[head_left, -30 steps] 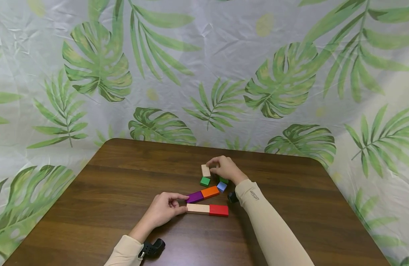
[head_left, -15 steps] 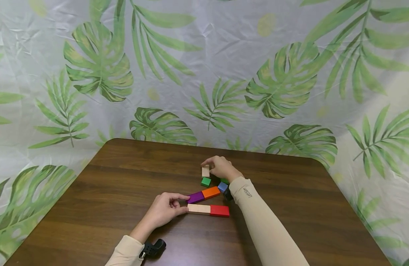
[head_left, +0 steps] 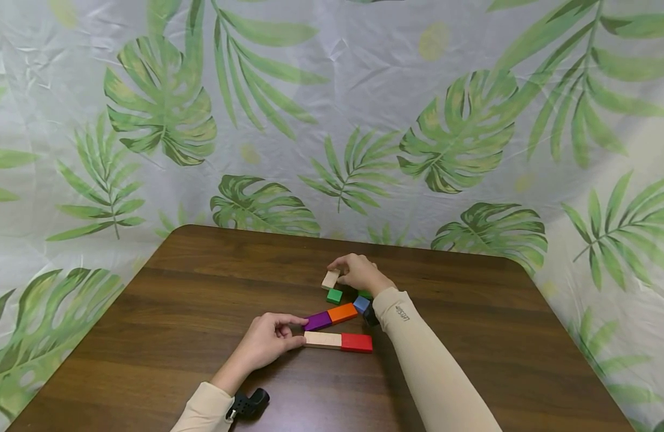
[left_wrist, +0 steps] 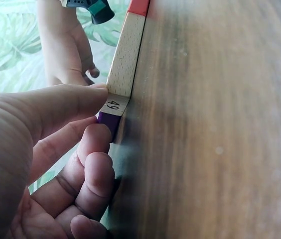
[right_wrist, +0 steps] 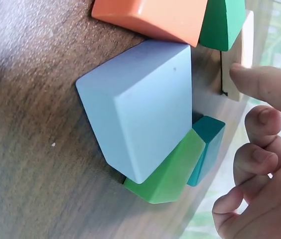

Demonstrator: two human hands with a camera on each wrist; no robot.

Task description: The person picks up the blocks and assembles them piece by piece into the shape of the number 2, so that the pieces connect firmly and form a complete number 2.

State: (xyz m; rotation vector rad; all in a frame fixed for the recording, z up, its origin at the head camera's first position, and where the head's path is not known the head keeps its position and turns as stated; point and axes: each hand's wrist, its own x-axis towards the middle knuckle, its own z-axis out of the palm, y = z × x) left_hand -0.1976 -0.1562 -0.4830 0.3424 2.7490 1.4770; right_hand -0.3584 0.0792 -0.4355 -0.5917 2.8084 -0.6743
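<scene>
My left hand [head_left: 264, 342] touches the left ends of two rows of blocks. Its thumb is on a long plain wooden block [head_left: 323, 340] and its index finger on a purple block [head_left: 317, 321], pinching across the two ends. A "49" shows on the wooden block's end in the left wrist view. A red block [head_left: 356, 342] continues the front row; an orange block [head_left: 343, 312] continues the purple one. Farther back, my right hand [head_left: 358, 273] pinches another plain wooden block [head_left: 329, 279] beside a small green block [head_left: 334, 296]; the hand partly hides it.
Near the orange block's right end lies a light blue block [head_left: 361, 304]. Behind it are a light green block [right_wrist: 165, 174] and a teal block [right_wrist: 208, 149]. The brown wooden table [head_left: 202, 288] backs onto a leaf-patterned curtain [head_left: 353, 108].
The right hand has moved slightly left onto the far wooden block and turned it, its near end swinging left. The left hand and the two rows stay as they were.
</scene>
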